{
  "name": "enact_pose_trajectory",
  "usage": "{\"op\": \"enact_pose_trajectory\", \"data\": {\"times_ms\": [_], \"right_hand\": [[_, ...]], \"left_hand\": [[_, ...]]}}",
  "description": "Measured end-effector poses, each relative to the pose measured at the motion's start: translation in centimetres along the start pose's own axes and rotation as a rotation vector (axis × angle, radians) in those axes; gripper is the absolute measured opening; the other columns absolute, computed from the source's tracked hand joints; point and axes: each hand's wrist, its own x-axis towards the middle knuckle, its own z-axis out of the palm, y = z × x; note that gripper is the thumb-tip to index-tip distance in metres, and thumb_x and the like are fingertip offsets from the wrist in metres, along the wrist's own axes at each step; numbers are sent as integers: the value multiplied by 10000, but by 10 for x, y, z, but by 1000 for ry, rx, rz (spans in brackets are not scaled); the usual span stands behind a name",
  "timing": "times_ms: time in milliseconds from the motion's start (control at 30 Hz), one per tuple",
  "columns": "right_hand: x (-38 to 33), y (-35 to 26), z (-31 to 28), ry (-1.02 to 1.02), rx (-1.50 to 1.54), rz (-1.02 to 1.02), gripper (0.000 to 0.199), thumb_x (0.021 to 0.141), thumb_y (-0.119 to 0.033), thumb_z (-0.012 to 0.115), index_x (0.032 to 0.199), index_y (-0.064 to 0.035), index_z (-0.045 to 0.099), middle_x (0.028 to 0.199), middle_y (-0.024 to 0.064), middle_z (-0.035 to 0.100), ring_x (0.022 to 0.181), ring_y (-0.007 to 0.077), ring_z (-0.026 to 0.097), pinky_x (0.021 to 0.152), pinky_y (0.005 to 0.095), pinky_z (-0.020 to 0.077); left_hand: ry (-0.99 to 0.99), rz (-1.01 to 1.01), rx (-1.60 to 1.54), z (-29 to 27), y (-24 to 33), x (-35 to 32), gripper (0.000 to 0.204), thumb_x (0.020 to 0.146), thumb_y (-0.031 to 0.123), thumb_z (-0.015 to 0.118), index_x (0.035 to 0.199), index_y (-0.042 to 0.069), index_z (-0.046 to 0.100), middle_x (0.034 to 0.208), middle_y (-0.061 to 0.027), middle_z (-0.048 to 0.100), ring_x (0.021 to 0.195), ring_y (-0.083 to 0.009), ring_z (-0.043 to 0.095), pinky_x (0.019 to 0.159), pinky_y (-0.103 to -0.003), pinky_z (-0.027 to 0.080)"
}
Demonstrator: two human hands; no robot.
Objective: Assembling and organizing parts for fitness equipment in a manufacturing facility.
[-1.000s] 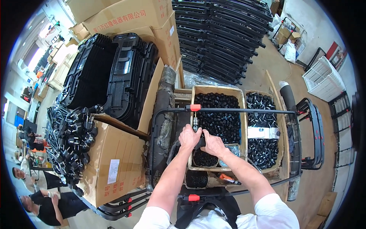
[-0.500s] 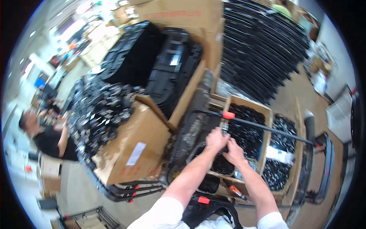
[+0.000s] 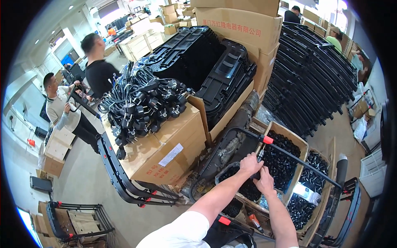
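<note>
Both my hands meet just under a black metal tube frame [image 3: 297, 161] that carries a red clip [image 3: 268, 139]. My left hand [image 3: 249, 163] is closed around a small silver and black part [image 3: 260, 156] hanging below the tube. My right hand [image 3: 264, 184] is cupped right beneath it, fingers curled on the same part. Below the hands stands an open cardboard box [image 3: 298, 142] filled with small black parts.
A big carton [image 3: 165, 149] topped with a heap of black power cords [image 3: 142, 103] stands to my left. Black plastic mouldings [image 3: 206, 66] lean behind it and stacked black frames [image 3: 314, 78] lie far right. Two people [image 3: 78, 95] stand at far left.
My head has turned left and up, so the cord heap and the two people now fill the left side. Both hands stay on the part under the tube.
</note>
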Motion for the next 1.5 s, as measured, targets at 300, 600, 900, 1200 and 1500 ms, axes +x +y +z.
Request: {"op": "enact_pose_trajectory", "data": {"times_ms": [300, 600, 900, 1200, 1500], "right_hand": [[-35, -8, 4, 21, -37, -5, 677, 758, -126, 872, 1344, -19, 550, 1285, 219, 615, 1163, 431, 659, 945, 515, 574], [-211, -63, -17, 153, -84, -124, 703, 732, -178, 879, 1335, -21, 554, 1068, 202, 671, 939, 406, 715, 810, 483, 598], [-395, -102, 70, -73, 32, -310, 784, 707, -191, 855, 1406, -29, 540, 995, 156, 632, 872, 353, 704, 770, 462, 587], [-388, -136, 146, -155, -40, -123, 709, 777, -140, 771, 1422, -5, 510, 1079, 213, 680, 985, 387, 726, 878, 491, 589], [-382, -181, 142, -137, -10, 29, 760, 774, -218, 836, 1411, 1, 483, 1148, 243, 688, 1035, 421, 721, 904, 503, 591]], "left_hand": [[18, -43, 30, 4, -6, -34, 660, 864, 572, 754, 1149, -20, 685, 1195, -272, 725, 1126, -435, 715, 959, -519, 582], [27, -169, -534, -2, -2, -233, 592, 960, 557, 735, 1106, -11, 656, 1048, -172, 746, 976, -251, 713, 895, -404, 560], [156, -272, -826, 30, -104, -472, 376, 1043, 389, 710, 988, 29, 616, 879, -19, 612, 818, -101, 521, 716, -326, 481], [100, -403, -856, 30, -174, -458, 397, 1029, 404, 727, 943, 30, 627, 833, -23, 634, 769, -114, 549, 699, -326, 484], [-73, -305, -632, -9, -187, -439, 478, 1007, 478, 723, 1006, 8, 636, 877, -59, 669, 803, -139, 584, 707, -347, 502]]}}
